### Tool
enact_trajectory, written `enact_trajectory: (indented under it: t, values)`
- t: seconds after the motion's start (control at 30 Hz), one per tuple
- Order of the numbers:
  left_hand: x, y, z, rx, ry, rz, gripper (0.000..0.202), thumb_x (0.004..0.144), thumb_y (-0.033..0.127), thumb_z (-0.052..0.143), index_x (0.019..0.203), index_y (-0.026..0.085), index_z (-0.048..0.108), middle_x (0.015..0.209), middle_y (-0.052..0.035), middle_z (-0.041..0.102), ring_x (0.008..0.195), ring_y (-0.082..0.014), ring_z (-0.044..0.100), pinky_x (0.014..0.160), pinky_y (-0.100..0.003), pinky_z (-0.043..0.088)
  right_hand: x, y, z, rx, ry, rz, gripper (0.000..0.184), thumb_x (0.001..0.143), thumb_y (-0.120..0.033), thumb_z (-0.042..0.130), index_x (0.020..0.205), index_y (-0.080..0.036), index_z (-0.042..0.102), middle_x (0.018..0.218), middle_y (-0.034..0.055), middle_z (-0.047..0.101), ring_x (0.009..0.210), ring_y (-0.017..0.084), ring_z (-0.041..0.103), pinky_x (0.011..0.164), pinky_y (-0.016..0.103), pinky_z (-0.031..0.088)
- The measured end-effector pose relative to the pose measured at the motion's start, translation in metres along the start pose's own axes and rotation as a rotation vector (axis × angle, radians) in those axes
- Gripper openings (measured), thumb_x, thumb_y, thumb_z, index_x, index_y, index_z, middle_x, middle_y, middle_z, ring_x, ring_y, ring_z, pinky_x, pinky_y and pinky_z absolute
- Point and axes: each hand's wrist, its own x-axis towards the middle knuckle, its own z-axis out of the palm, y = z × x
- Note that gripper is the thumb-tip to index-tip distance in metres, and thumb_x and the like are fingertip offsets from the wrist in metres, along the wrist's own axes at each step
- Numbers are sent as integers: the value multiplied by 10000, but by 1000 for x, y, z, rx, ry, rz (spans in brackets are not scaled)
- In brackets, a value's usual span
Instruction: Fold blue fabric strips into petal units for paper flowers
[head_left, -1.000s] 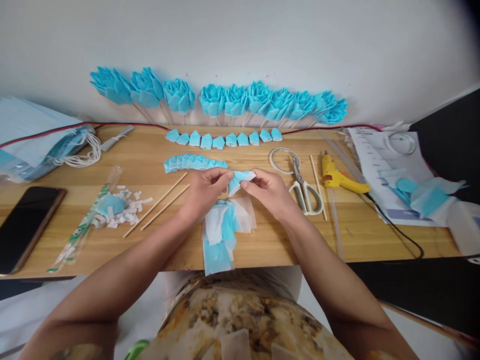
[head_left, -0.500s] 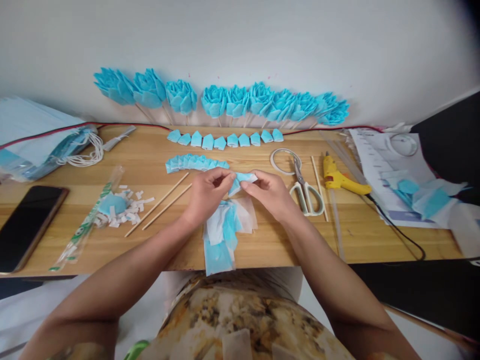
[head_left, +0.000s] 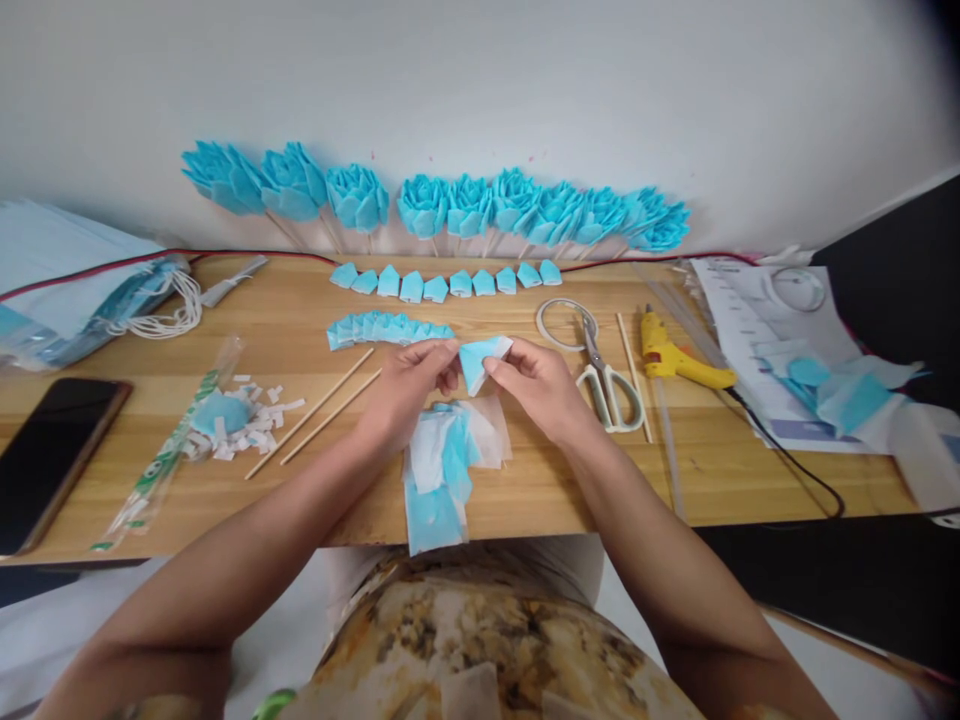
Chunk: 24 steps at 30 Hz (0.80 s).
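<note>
Between my hands is a small folded piece of blue and white fabric (head_left: 475,364), now roughly triangular with its point down. My left hand (head_left: 416,385) pinches its left corner. My right hand (head_left: 536,385) grips the right edge, thumb lying on the front. Just below them, loose blue and white fabric pieces (head_left: 439,505) lie in a pile by the table's front edge. Beyond my left hand is an overlapping strip of folded blue petals (head_left: 386,327). Behind that runs a row of separate folded petals (head_left: 411,285).
Blue fabric flowers (head_left: 424,205) on sticks lean against the wall. Scissors (head_left: 611,385), a tape roll (head_left: 562,322) and a yellow glue gun (head_left: 675,355) lie right. Wooden sticks (head_left: 322,410), white scraps (head_left: 255,425) and a phone (head_left: 56,455) lie left. A cord (head_left: 802,470) trails from the glue gun.
The fabric piece has been turned and spread into a fuller triangle, showing more of its blue face. My left fingers have shifted slightly left, away from my right thumb.
</note>
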Motion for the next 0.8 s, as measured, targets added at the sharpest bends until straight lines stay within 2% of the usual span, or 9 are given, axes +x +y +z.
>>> enact_trajectory:
  t: [0.13, 0.27, 0.43, 0.57, 0.67, 0.8]
  values:
    - [0, 0, -1, 16, -48, -20, 367, 847, 525, 678, 732, 177, 685, 669, 0, 599, 613, -114, 513, 600, -257, 410, 0, -1, -1, -17, 17, 1, 223, 828, -386, 650, 734, -201, 567, 686, -32, 529, 672, 127, 480, 642, 283, 391]
    - [-2, 1, 0, 123, -51, -31, 299, 753, 456, 786, 717, 175, 692, 603, 27, 572, 583, -98, 467, 591, -248, 366, -1, -2, -1, -9, -13, 4, 250, 819, -392, 667, 714, -205, 538, 685, -35, 509, 663, 121, 460, 628, 279, 378]
    - [-2, -3, 1, 107, -11, -2, 258, 729, 418, 796, 710, 178, 703, 601, 34, 587, 583, -93, 472, 599, -244, 366, -1, 0, 0, -57, -9, -9, 278, 822, -403, 663, 685, -200, 533, 650, -45, 463, 634, 108, 413, 584, 262, 338]
    - [0, -3, 1, 93, 18, -10, 210, 723, 384, 785, 712, 184, 720, 570, 38, 579, 566, -91, 475, 585, -238, 374, 0, -1, -1, -52, -14, -9, 275, 826, -391, 665, 674, -190, 555, 638, -43, 481, 629, 105, 431, 587, 262, 344]
    - [0, 0, 1, 77, 40, -33, 204, 699, 378, 789, 690, 187, 714, 551, 36, 581, 552, -94, 479, 574, -239, 383, 1, -1, -3, 30, 26, 1, 251, 854, -408, 644, 736, -188, 635, 691, -18, 569, 675, 126, 514, 620, 269, 412]
    - [0, 2, 2, 73, 41, -57, 214, 695, 385, 790, 679, 189, 708, 552, 29, 595, 552, -98, 493, 580, -243, 397, 1, 0, -8, 139, 79, -15, 236, 874, -410, 633, 954, -217, 743, 863, 18, 690, 807, 160, 619, 664, 279, 492]
